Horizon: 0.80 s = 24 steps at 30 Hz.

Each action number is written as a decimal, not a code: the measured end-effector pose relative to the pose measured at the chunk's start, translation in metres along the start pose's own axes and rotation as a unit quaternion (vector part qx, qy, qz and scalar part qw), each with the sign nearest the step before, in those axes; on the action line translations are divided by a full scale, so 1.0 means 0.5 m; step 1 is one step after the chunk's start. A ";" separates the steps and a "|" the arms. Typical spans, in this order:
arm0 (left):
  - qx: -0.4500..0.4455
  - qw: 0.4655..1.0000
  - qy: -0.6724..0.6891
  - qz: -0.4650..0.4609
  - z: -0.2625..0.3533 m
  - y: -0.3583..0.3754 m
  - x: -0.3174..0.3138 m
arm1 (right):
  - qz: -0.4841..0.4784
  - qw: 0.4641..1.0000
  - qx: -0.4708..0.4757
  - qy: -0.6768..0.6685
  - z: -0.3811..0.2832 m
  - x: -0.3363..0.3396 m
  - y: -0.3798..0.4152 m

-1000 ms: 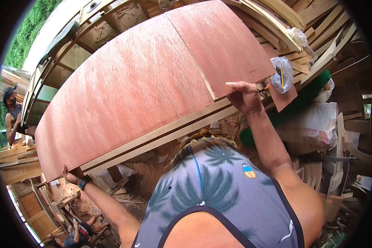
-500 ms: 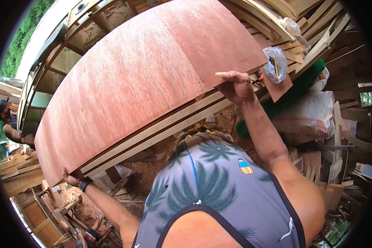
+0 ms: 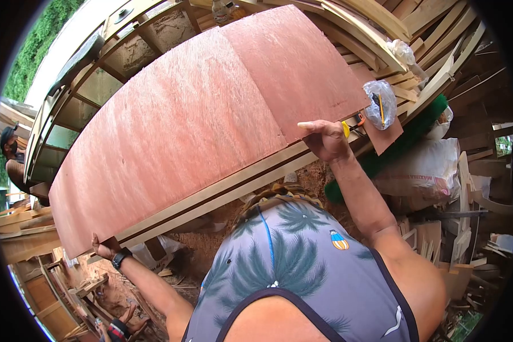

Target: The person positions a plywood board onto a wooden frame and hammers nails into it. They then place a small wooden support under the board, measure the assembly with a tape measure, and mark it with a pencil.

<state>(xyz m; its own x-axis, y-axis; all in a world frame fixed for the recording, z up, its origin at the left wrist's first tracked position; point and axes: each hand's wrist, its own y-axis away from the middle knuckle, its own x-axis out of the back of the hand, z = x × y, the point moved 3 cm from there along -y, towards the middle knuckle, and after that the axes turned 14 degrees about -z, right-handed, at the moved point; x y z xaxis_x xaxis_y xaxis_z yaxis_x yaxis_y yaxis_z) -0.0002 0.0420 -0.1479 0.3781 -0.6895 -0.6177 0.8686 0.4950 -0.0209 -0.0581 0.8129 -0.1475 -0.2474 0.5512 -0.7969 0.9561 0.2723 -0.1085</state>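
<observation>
A wide reddish plywood sheet [image 3: 176, 125], with a straight seam across it, lies over pale wooden slats [image 3: 211, 196]. My left hand [image 3: 106, 248], a dark watch on its wrist, grips the near edge at the left corner, fingers partly hidden under the sheet. Farther right, my right hand [image 3: 327, 140] holds the same edge, its thumb along the top and its other fingers curled below. Just beyond that hand are a yellow tool [image 3: 346, 129] with an orange-and-black end and a clear plastic bag [image 3: 380, 104] with a pencil on it.
Long wood strips [image 3: 359, 34] are stacked at the back right. A green roll [image 3: 393, 145] and a white sack [image 3: 422, 165] lie right of my arm. Glass bottles [image 3: 220, 11] stand behind the sheet. One person [image 3: 14, 154] is at far left, another [image 3: 119, 328] lower left.
The sheet's far edge sits lower in view, uncovering the bottles. Its near edge covers more of the slats. My right hand has come down slightly, and the yellow tool now shows beside it.
</observation>
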 end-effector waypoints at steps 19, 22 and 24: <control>0.022 1.000 0.012 -0.011 -0.037 0.004 0.057 | -0.029 0.999 0.003 -0.041 0.010 0.048 0.004; 0.023 1.000 0.010 0.002 -0.035 0.002 0.060 | -0.023 1.000 -0.002 -0.019 0.011 0.057 0.006; 0.017 1.000 0.003 0.007 -0.032 0.005 0.050 | -0.011 1.000 -0.001 -0.015 0.012 0.059 0.007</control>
<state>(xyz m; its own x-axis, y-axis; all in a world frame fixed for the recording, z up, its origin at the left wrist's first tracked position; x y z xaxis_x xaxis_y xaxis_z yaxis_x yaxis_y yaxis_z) 0.0063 0.0343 -0.1759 0.3893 -0.6792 -0.6221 0.8731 0.4873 0.0143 -0.0613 0.8252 -0.1747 -0.2639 0.5210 -0.8117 0.9500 0.2861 -0.1252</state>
